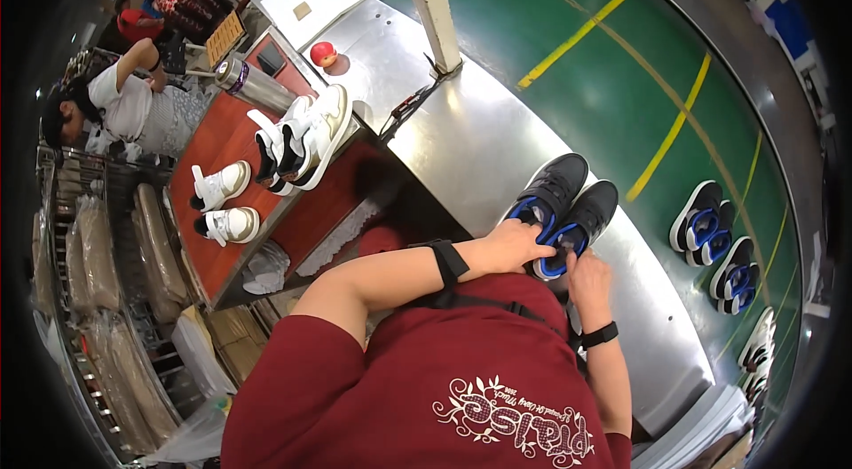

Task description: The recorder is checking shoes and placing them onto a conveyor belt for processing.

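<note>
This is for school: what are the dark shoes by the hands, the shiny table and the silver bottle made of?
The dark shoes look like matte leather or fake leather, smooth with little shine. The table looks like polished metal: silvery grey with bright glare. The bottle is probably metal too, silver and glossy, but coated plastic is possible.

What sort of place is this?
Probably a shoe workshop or factory floor: dark sneakers on a metal workbench, white shoes nearby, and a green floor with yellow lines.
</note>
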The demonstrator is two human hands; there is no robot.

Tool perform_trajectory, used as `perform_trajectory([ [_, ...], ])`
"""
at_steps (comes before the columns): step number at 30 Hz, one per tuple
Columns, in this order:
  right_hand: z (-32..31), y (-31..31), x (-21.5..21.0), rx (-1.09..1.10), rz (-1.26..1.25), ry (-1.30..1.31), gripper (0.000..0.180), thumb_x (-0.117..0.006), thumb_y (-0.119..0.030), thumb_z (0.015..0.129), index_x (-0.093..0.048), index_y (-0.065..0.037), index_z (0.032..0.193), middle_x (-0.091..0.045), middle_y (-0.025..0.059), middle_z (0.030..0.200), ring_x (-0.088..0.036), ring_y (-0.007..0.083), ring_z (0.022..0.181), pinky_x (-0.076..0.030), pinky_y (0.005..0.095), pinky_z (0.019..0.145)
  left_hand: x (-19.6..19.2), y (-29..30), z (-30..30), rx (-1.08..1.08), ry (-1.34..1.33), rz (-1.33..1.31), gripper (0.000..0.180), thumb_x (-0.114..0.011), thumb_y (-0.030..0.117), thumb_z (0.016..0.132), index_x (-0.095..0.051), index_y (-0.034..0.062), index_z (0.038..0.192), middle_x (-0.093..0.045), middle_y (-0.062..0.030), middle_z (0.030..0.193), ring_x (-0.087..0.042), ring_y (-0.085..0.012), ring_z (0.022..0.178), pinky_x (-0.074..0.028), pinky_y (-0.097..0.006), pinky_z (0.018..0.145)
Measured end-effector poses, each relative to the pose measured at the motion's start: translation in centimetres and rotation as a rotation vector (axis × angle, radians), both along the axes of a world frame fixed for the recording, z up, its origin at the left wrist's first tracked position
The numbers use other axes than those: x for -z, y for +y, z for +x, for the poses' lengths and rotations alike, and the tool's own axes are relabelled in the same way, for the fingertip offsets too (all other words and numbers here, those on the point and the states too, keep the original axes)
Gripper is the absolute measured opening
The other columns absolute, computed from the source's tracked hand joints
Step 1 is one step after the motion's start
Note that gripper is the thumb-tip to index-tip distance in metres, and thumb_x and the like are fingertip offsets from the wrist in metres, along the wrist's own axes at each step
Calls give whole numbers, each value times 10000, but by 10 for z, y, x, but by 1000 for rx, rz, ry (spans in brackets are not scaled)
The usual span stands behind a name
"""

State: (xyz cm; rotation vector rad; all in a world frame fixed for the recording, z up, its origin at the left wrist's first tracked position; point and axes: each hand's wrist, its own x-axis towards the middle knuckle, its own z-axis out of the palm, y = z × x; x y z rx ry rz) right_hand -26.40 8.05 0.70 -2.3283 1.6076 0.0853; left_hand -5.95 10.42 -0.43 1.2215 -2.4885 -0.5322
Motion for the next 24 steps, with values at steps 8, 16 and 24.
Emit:
perform_trajectory([
  [8, -18, -2, 3, 401, 269, -572, 322, -465, -322, 927, -576, -29, 850, -619, 160, 654, -622, 322, 617, -468, 407, 580, -18, -56, -2, -139, 34, 45, 358, -750, 418, 540, -649, 173, 781, -573, -106, 695, -602, -276, 684, -451, -408, 611],
  [16, -6, 17, 6, 388, 278, -618, 279, -479, -233, 928, -592, 23, 916, -629, 140, 676, -632, 211, 596, -496, 316, 568, -68, -206, -36, -459, 243, -425, 377, -704, 214, 667, -562, 119, 1004, -515, -88, 886, -523, -274, 851, -390, -390, 744],
  [24, -2, 17, 19, 153, 257, -476, 192, -539, -186, 878, -611, -8, 868, -624, 198, 758, -601, 378, 722, -466, 413, 640, -11, -105, 16, -293, 375, -187, 273, -647, 134, 713, -608, 105, 983, -575, -79, 935, -528, -276, 901, -442, -395, 784],
])
